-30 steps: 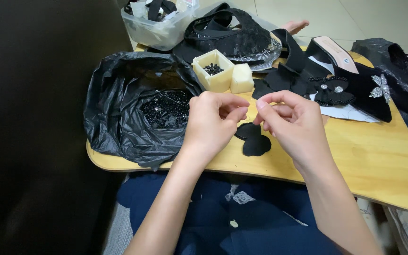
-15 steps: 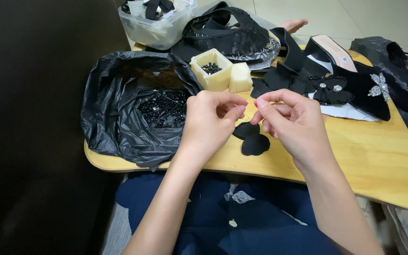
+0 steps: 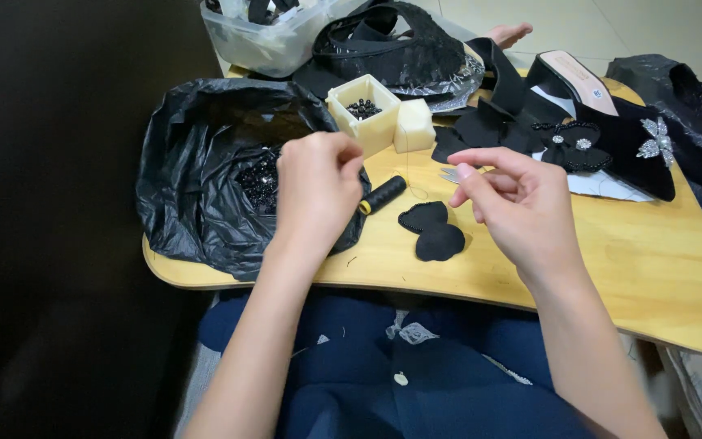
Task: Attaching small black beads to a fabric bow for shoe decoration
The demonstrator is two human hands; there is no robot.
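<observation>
Black thread spool [image 3: 383, 195] lies on wooden counter [image 3: 635, 260] beside black fabric petals [image 3: 432, 232]; left hand [image 3: 316, 189] fingers pinched together, right hand [image 3: 513, 203] pinching something fine, likely needle; threading step, apparently; next calls for steady alignment.

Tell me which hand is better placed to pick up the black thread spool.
Left, probably. The left hand hovers right beside the black thread spool, fingers curled in a pinch. The right hand sits farther off, past the black fabric pieces, its fingertips pinched together.
</observation>
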